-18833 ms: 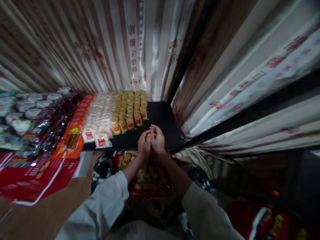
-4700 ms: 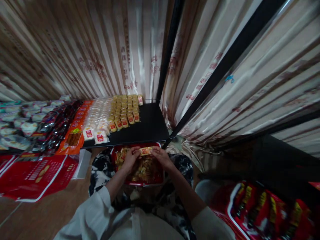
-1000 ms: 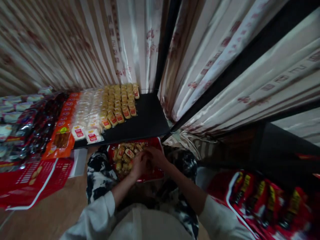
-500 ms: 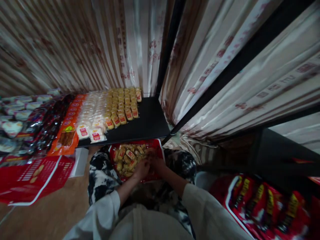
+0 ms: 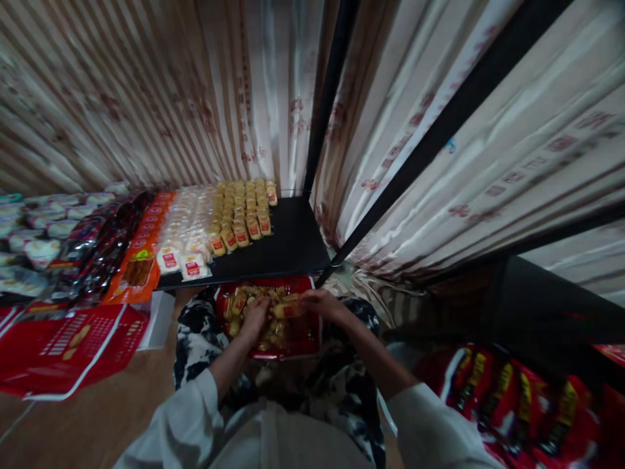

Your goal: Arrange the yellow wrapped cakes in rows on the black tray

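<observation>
A red plastic bag [image 5: 312, 339] with a white border lies across my lap, holding many small yellow wrapped cakes [image 5: 238, 301]. Over its right side my right hand [image 5: 323, 305] pinches the right end of one wrapped cake [image 5: 288, 309], held level with its red label showing. My left hand [image 5: 256, 318] reaches into the middle of the pile with its fingers closed, close to that cake's left end. What those fingers grip is too dark and blurred to make out.
On the black shelf [image 5: 293, 241] stand rows of yellow wrapped cakes [image 5: 239, 215], white packets [image 5: 193, 260], an orange bag [image 5: 137, 267] and dark packets [image 5: 105, 241]. A red bag [image 5: 88, 345] hangs below left. Red packs [image 5: 522, 397] lie at right. Black poles [image 5: 390, 221] cross a curtain.
My hands were together at the bag's right side. They have moved apart, left hand leftward and right hand up and right, with one wrapped cake now showing between them.
</observation>
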`<control>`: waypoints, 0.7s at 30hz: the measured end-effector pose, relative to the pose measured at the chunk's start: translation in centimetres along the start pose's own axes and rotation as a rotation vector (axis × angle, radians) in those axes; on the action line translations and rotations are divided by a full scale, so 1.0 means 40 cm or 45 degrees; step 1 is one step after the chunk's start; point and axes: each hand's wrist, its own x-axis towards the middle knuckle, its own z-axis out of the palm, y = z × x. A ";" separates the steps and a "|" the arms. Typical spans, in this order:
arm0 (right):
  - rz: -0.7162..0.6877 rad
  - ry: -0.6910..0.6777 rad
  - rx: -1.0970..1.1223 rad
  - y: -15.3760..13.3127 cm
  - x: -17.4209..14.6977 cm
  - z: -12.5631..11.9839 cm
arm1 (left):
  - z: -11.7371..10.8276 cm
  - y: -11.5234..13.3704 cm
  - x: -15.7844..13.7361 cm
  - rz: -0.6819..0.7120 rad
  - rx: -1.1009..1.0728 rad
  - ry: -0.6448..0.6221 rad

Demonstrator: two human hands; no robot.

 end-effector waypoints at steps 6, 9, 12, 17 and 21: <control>0.153 0.084 0.487 -0.047 0.001 0.013 | -0.010 0.072 -0.029 0.014 -0.257 -0.106; 0.198 0.237 0.609 -0.078 0.014 0.018 | -0.007 0.097 -0.038 0.041 -0.322 -0.046; 0.133 0.359 0.716 -0.105 0.024 0.029 | 0.005 0.116 -0.037 0.054 -0.492 0.040; -0.030 0.418 0.754 -0.128 0.037 0.072 | 0.043 0.136 -0.015 0.070 -0.761 0.135; -0.139 0.507 0.745 -0.137 0.064 0.099 | 0.075 0.164 0.009 0.101 -0.794 0.162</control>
